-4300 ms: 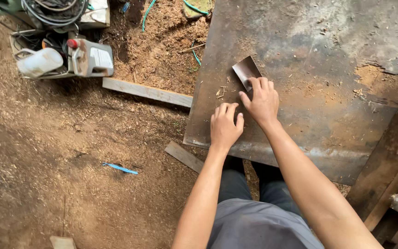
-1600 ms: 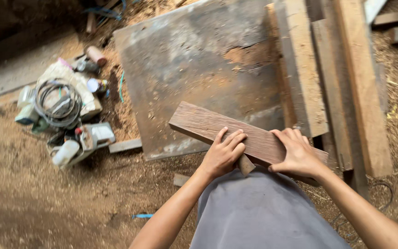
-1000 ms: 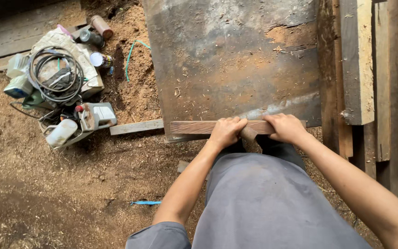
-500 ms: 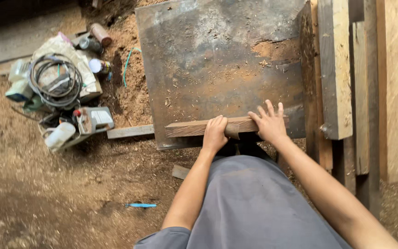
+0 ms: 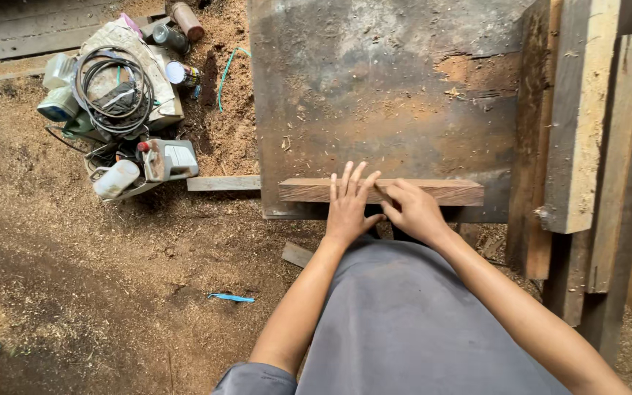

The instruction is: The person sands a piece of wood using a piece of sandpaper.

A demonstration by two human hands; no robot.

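Head view: a brown wooden board (image 5: 382, 192) lies flat along the near edge of the dark, sawdust-strewn worktop (image 5: 374, 88), its long axis running left to right, parallel to that edge. The left hand (image 5: 350, 205) lies open on it, palm down, fingers spread and pointing toward the far edge. The right hand (image 5: 412, 211) sits just beside it to the right, fingers loosely curled over the board's near side; whether it truly grips the board I cannot tell. Both hands rest near the board's middle, so its two ends reach out to either side, the right end further. The board lies directly ahead of the person, both hands equally close.

Rough planks (image 5: 587, 132) are stacked along the worktop's right edge. On the sawdust floor (image 5: 74, 292) left of the worktop sit a power tool (image 5: 162, 161), coiled cable (image 5: 115, 84) and a few cans (image 5: 183, 73); a thin wooden strip (image 5: 222, 183) lies beside the worktop's near left corner.
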